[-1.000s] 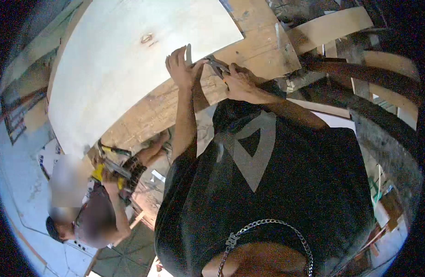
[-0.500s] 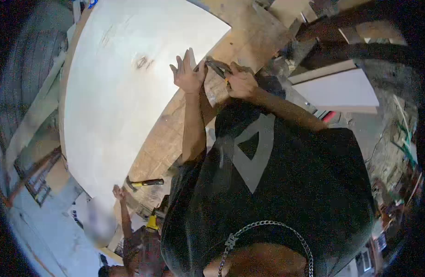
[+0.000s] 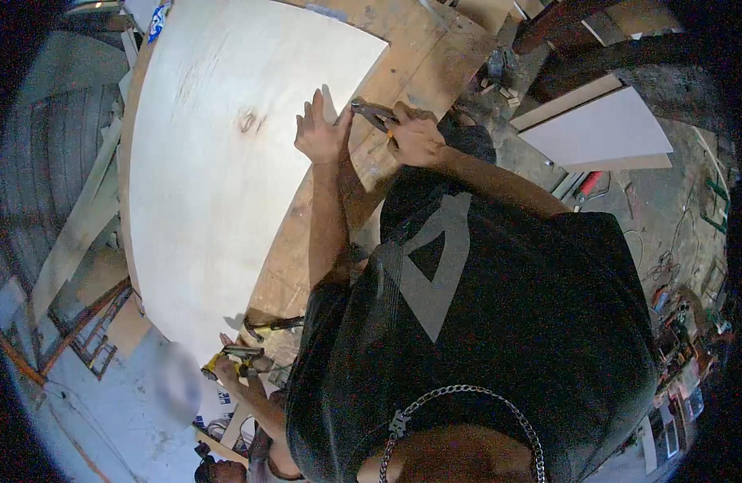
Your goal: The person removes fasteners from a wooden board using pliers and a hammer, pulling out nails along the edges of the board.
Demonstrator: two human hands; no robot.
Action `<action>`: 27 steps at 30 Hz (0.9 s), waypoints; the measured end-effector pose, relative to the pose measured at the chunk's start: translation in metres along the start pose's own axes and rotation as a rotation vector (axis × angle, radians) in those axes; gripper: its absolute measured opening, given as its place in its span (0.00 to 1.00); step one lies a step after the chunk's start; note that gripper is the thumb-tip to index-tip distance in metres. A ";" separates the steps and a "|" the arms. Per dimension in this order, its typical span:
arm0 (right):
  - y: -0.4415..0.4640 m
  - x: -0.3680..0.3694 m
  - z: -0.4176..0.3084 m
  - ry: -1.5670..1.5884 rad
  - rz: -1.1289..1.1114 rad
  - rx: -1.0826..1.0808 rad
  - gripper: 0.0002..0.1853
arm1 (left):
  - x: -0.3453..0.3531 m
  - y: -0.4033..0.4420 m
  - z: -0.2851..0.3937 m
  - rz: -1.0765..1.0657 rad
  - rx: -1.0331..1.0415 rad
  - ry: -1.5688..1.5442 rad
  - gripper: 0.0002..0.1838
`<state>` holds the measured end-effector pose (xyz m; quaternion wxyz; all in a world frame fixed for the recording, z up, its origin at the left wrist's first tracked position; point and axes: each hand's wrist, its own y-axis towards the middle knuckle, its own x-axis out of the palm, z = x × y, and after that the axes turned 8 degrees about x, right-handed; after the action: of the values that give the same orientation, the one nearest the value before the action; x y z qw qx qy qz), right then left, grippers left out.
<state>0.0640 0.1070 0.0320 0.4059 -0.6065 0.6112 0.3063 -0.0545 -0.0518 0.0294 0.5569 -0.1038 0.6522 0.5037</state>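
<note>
A large pale panel [image 3: 218,161] with a curved edge lies on a brown wooden worktop [image 3: 403,64]. My left hand [image 3: 321,137] rests at the panel's right edge, fingers spread, its thumb near the pliers' jaws. Whether anything small sits between the thumb and the jaws cannot be made out. The pliers [image 3: 372,113] are in my right hand [image 3: 417,138], whose fingers are wrapped round the handles over the worktop. Their jaws point left, at the edge of the panel.
At the lower left a co-worker's hand [image 3: 226,369] holds a yellow tool [image 3: 243,366] by the panel's lower end. A hammer [image 3: 276,324] lies near it. White-faced boards [image 3: 600,133] stand at the right, with clutter [image 3: 685,346] on the floor below.
The view has turned, so the panel looks more upright. My hands stay together at its edge with the pliers. The co-worker's hand has moved, now with the yellow tool by the panel's lower end.
</note>
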 end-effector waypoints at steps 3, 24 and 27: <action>0.003 0.013 0.005 0.059 -0.153 0.060 0.26 | 0.001 0.003 -0.004 -0.035 0.014 0.015 0.32; 0.001 0.017 0.005 -0.017 -0.028 -0.027 0.23 | 0.002 -0.003 -0.019 -0.003 0.143 -0.021 0.30; 0.001 0.024 0.006 -0.012 0.101 -0.053 0.22 | 0.001 -0.002 -0.016 -0.020 0.137 0.012 0.31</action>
<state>0.0655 0.1007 0.0085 0.3774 -0.5835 0.6304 0.3460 -0.0630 -0.0646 0.0258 0.5636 -0.0748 0.6875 0.4517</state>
